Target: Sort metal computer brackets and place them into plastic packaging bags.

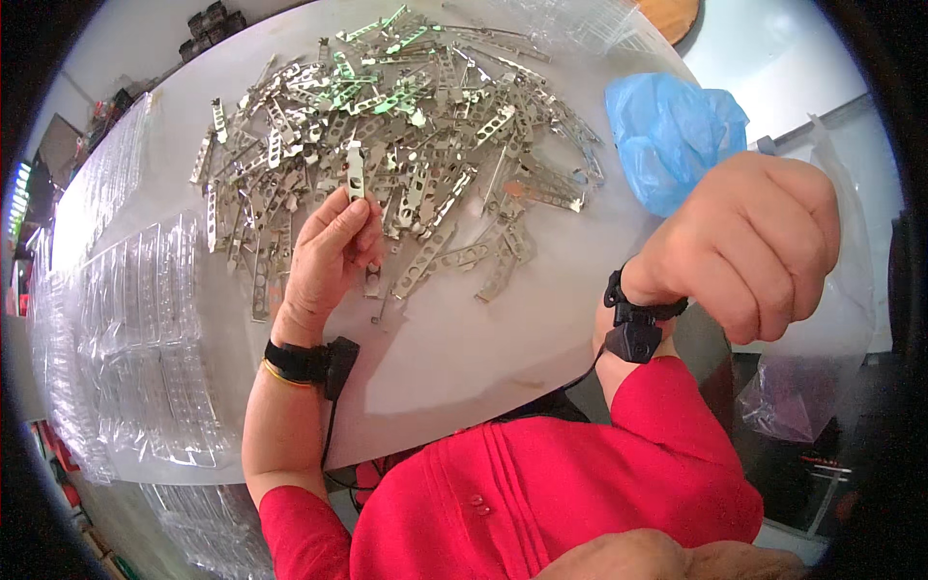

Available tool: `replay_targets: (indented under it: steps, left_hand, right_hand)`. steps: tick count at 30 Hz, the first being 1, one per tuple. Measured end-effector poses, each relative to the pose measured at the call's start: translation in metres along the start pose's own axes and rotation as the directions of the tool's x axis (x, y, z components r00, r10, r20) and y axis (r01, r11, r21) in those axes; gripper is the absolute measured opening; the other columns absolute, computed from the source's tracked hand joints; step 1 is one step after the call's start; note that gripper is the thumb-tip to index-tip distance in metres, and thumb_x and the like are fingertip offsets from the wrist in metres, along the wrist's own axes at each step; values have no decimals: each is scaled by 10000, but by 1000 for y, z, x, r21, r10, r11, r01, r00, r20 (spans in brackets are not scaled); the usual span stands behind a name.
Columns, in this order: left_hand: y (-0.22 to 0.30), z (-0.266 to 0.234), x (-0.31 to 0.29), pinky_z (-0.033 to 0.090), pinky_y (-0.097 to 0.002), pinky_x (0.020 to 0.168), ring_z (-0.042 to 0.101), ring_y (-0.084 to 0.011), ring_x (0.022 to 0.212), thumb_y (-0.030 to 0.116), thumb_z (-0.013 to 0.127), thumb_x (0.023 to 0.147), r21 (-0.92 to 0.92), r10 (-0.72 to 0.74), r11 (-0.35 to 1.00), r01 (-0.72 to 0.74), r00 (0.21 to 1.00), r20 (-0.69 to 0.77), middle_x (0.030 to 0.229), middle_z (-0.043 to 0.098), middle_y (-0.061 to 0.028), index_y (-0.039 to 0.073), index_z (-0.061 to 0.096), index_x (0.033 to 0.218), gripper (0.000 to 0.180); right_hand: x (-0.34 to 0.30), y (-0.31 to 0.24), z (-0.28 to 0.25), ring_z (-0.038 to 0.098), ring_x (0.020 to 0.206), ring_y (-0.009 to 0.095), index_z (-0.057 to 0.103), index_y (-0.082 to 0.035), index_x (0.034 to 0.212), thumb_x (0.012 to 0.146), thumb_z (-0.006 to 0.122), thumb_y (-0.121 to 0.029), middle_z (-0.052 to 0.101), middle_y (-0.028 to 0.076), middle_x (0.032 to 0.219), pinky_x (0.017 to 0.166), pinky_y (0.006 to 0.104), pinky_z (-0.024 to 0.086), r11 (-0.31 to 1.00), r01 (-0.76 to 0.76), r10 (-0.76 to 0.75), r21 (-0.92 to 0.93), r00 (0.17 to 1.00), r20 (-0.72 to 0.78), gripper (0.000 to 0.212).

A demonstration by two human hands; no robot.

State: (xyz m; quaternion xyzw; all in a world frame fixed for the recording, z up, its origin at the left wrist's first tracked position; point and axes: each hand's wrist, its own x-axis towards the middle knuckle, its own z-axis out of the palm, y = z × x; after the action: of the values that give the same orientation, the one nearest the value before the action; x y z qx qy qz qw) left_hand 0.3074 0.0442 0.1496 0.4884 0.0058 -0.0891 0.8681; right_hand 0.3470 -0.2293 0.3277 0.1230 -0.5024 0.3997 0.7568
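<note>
My left hand (329,251) rests at the near edge of a big pile of flat perforated metal strips (406,126) on a white table (483,338). Its fingertips pinch one short metal strip (356,172) and hold it upright above the pile. My right hand (749,242) is raised off the table at the right, close to the camera, fingers curled into a fist; nothing shows in it. Both wrists wear black bands, and my sleeves are red.
Rows of clear plastic blister trays (145,329) cover the left side of the table. A crumpled blue plastic bag (677,130) lies at the table's right edge, with clear plastic bags (802,387) hanging below it. More clear trays (570,19) sit at the far end.
</note>
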Motion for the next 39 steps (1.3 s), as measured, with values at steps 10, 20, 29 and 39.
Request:
replay_targets:
  steps: [10, 20, 29, 39]
  left_hand:
    - [-3, 3, -1, 387, -247, 595, 410, -88, 623, 270, 553, 1047, 34, -19, 999, 18, 999, 30, 717, 459, 32, 54, 601, 1017, 223]
    - [0, 0, -2, 362, -245, 587, 410, -84, 630, 250, 553, 1052, 32, -10, 999, 9, 999, 43, 713, 453, 36, 49, 624, 1041, 213]
    - [7, 19, -13, 371, -210, 583, 472, -41, 653, 238, 664, 987, 342, -50, 939, 44, 999, 9, 779, 557, 55, 62, 648, 1036, 183]
    - [-4, 103, -14, 432, -213, 621, 515, -19, 725, 182, 669, 963, 422, -291, 893, 157, 917, 274, 835, 620, 49, 37, 682, 1101, 200]
  right_hand:
    - [-3, -1, -3, 538, 481, 267, 526, 40, 757, 915, 469, 21, 568, 226, 638, 413, 333, 384, 1000, 5, -5, -12, 1000, -6, 169]
    - [-2, 7, -10, 527, 461, 246, 535, 39, 752, 919, 452, 25, 565, 213, 626, 411, 318, 374, 998, -59, 59, -11, 998, -28, 187]
    - [-4, 16, -26, 455, 379, 174, 472, -26, 708, 887, 457, 55, 506, 111, 531, 361, 280, 315, 998, -23, 9, -51, 965, -263, 196]
    - [2, 32, -24, 459, 382, 190, 474, -25, 713, 880, 461, 59, 508, 129, 538, 363, 291, 317, 997, -46, 59, 54, 964, -260, 187]
